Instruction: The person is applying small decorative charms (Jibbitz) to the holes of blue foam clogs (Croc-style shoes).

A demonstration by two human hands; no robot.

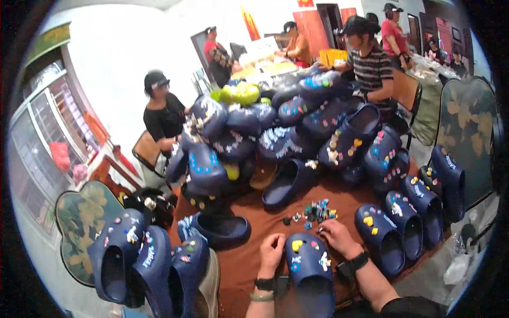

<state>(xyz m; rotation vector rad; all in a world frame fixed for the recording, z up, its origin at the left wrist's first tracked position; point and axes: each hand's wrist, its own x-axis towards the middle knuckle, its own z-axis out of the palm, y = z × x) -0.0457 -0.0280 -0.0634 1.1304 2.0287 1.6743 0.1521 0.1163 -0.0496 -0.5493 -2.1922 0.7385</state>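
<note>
White lettering [148, 258] marks one left-side clog [159, 243]. The foreground clog [310, 262] lies on the desk [233, 273] between the left hand [271, 252], loosely curled, and right hand [341, 239], narrowed near the charm pile [321, 210] — anything gripped cannot be told.

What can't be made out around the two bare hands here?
Head view:
Bare right hand: whether its fingertips pinch anything; too small and blurred.
Bare left hand: whatever its curled fingers may cover.
Navy foam clog with yellow and white charms, between the hands: heel, cut off by the lower edge.
Small heap of multicoloured charms: single shapes, too small.
Pile of navy clogs: lower ones, hidden by those on top.
</note>
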